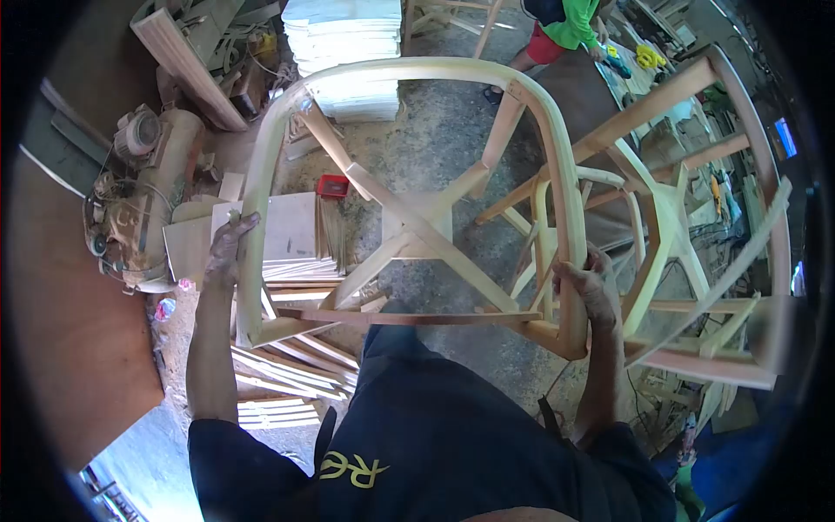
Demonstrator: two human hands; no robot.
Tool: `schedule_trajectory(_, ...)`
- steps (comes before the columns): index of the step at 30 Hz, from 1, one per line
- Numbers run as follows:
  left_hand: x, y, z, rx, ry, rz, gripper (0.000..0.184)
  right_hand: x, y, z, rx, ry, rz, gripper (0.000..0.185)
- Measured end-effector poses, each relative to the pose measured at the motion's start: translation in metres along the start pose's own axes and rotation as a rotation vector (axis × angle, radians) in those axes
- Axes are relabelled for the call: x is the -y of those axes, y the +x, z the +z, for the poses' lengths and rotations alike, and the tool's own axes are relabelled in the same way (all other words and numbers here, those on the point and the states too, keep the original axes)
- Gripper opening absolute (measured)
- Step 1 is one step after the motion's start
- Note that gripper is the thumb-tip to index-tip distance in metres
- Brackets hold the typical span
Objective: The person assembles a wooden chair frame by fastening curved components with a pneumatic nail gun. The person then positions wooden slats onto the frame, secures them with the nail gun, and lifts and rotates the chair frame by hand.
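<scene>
My left hand (231,247) is closed around the left side of a pale wooden chair frame (250,261), its thumb over the rail. My right hand (590,287) grips the opposite rail, fingers wrapped around it. The frame has a rounded outer rail, legs that meet in a cross, and a square panel (426,204) behind the crossing. Along the side nearest my body runs a thin reddish-brown strip (409,318). I hold the frame out in front of my torso, above the floor.
On the right stands another wooden frame (670,200). An air compressor (156,174) is at the left. Stacked thin boards (344,35) stand at the back; wood strips (300,374) and a red tray (333,185) lie lower left. Another person (565,26) is at a cluttered bench, upper right.
</scene>
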State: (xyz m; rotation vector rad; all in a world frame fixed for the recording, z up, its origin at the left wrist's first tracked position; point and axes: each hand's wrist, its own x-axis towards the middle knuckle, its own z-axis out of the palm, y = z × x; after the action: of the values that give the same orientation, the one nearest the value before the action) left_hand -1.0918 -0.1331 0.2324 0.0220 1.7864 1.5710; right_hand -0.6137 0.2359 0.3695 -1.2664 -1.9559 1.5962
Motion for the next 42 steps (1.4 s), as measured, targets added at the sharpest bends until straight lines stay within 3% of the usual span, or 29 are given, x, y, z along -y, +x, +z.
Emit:
schedule_trajectory(9, -0.074, 0.132, 0.076, 0.076, 0.046, -0.034, 0.036, 0.016, 0.112, -0.008, -0.095, -0.008, 0.123, 0.024)
schedule_trajectory(18, -0.138, 0.273, 0.158, 0.181, 0.16, -0.11, 0.034, 0.0, 0.212, -0.023, -0.234, 0.107, 0.161, 0.028)
schedule_trajectory(21, -0.156, 0.312, 0.189, 0.197, 0.171, -0.082, 0.033, 0.029, 0.237, -0.025, -0.248, 0.119, 0.156, 0.029)
schedule_trajectory(22, -0.166, 0.319, 0.202, 0.216, 0.16, -0.007, 0.037, 0.033, 0.245, -0.024, -0.267, 0.141, 0.168, 0.03)
schedule_trajectory(27, -0.19, 0.394, 0.239, 0.258, 0.245, -0.106, 0.045, 0.017, 0.278, -0.035, -0.328, 0.229, 0.178, 0.031)
schedule_trajectory(31, -0.227, 0.424, 0.284, 0.287, 0.287, -0.072, 0.051, 0.027, 0.319, -0.048, -0.356, 0.283, 0.193, 0.032)
schedule_trajectory(38, -0.3, 0.479, 0.341, 0.497, 0.359, -0.015, 0.043, 0.065, 0.378, -0.079, -0.399, 0.364, 0.338, 0.035)
schedule_trajectory(42, -0.346, 0.508, 0.363, 0.554, 0.366, 0.015, 0.041, 0.096, 0.415, -0.094, -0.403, 0.438, 0.235, 0.038)
